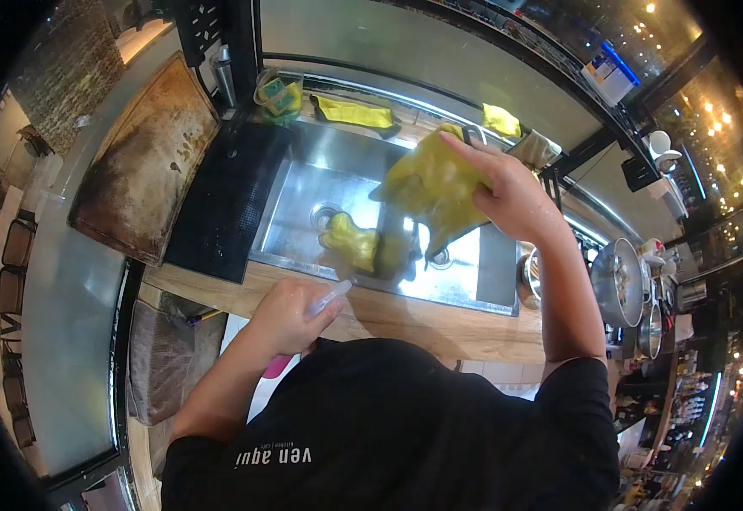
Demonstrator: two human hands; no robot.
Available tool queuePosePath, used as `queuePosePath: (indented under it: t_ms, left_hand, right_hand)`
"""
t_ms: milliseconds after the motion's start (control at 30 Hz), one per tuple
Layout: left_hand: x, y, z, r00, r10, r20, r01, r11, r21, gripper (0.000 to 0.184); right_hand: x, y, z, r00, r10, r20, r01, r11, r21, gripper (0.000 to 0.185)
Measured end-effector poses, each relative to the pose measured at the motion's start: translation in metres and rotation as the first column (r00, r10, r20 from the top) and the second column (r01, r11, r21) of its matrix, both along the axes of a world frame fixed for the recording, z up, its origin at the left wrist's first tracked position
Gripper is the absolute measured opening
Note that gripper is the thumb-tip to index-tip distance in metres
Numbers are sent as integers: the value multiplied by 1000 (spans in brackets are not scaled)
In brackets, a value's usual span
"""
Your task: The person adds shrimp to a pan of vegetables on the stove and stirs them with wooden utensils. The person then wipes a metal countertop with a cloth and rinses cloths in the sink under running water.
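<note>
My right hand (512, 189) grips a wet yellow cleaning cloth (435, 179) by its upper edge, and the cloth hangs, slightly blurred, over the steel sink (290, 217). Lower down, a second yellow cloth (350, 240) lies crumpled in the basin near a drain. My left hand (288, 317) is closed around a translucent whitish piece (329, 300) at the sink's front edge; its kind does not show, and its lower part is hidden by the hand.
Left of the sink lie a black ribbed mat (228, 192) and a stained board (146, 162). Behind it are a tub of sponges (278, 95) and a yellow-and-dark cloth (353, 113). A large metal pan (617, 283) stands to the right. A wooden counter edge (423, 324) runs in front.
</note>
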State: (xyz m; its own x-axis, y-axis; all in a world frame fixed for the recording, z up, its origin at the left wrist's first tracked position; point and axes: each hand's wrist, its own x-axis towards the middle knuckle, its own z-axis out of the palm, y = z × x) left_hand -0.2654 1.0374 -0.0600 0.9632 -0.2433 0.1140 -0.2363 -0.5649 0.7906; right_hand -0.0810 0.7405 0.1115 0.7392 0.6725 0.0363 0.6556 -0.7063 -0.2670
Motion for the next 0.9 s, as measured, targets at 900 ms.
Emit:
queuePosePath:
  t_ms: [900]
  left_hand:
    - [-12, 23, -4, 915, 284, -286, -308, 951, -42, 27]
  right_hand:
    - [55, 36, -156, 979, 170, -115, -112, 911, 397, 54]
